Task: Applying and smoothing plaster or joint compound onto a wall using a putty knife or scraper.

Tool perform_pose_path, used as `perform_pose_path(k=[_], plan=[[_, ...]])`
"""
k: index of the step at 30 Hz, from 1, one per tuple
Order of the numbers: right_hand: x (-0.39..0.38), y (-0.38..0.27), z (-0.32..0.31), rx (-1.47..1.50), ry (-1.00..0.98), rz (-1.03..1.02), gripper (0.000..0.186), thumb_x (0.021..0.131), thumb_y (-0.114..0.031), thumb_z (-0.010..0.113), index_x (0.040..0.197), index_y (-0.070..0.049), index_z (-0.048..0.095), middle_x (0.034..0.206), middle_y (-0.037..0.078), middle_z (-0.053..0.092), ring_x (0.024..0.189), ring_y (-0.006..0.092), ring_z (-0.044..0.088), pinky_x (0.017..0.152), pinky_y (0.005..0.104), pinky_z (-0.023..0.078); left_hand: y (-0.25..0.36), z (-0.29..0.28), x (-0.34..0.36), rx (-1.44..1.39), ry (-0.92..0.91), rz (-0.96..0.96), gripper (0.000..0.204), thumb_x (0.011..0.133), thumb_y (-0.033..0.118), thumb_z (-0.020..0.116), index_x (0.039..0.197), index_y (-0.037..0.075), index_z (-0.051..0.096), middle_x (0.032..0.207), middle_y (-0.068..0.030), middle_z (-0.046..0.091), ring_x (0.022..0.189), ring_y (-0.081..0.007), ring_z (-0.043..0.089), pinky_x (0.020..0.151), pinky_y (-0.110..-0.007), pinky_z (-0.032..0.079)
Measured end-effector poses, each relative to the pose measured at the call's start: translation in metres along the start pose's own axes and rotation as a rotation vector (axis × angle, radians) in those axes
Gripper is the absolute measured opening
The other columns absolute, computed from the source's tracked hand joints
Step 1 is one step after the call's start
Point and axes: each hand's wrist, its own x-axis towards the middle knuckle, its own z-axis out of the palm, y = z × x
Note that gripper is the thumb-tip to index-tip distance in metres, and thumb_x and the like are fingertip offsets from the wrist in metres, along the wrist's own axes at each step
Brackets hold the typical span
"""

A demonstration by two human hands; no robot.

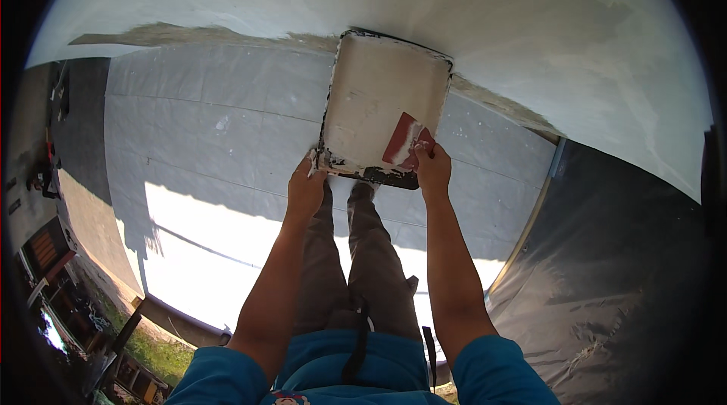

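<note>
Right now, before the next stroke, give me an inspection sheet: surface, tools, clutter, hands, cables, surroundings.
Surface: grey floor covering, seamed, pale specks, partly in bright sunlight.
Tools: dark-rimmed tray coated off-white; red spreader over it, white-smeared; contact between them unclear.
Clutter: assorted objects at far left, too indistinct to name.
Hands: left hand grips the tray's near-left corner; right hand holds the spreader.
Cables: nothing seen.
Surroundings: pale wall ahead, black sheeting right, grass lower left.
</note>
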Motion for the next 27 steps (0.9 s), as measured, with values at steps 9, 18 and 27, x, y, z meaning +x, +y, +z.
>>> perform_pose_path(k=[9,18,27], plan=[[0.031,-0.031,0.058,0.003,-0.111,-0.012,0.023,0.091,-0.021,0.068,0.096,0.002,0.072,0.077,0.013,0.071,0.065,0.0198,0.066,0.063,0.0338,0.05,-0.019,0.012,0.084,0.045,-0.001,0.208,0.06,0.089,0.004,0.052,0.147,-0.007,0.039,0.124,-0.0145,0.064,0.103,-0.014,0.059,0.088,-0.023,0.047],[0.033,-0.048,0.092,0.085,-0.21,0.042,0.024,0.09,-0.021,0.068,0.095,0.001,0.073,0.076,0.01,0.071,0.064,0.0168,0.065,0.062,0.0329,0.049,-0.009,0.003,0.082,-0.059,-0.074,0.078,0.055,0.086,0.009,0.049,0.14,-0.004,0.05,0.122,-0.0234,0.067,0.115,-0.0288,0.064,0.099,-0.034,0.046],[0.025,-0.044,0.122,0.361,-0.361,0.192,0.023,0.088,-0.019,0.068,0.094,0.002,0.074,0.078,0.01,0.072,0.067,0.0159,0.064,0.065,0.0319,0.049,0.007,-0.004,0.081,-0.223,-0.132,-0.035,0.052,0.085,0.005,0.047,0.135,-0.001,0.057,0.097,-0.0082,0.07,0.078,-0.0108,0.059,0.073,-0.026,0.05]])
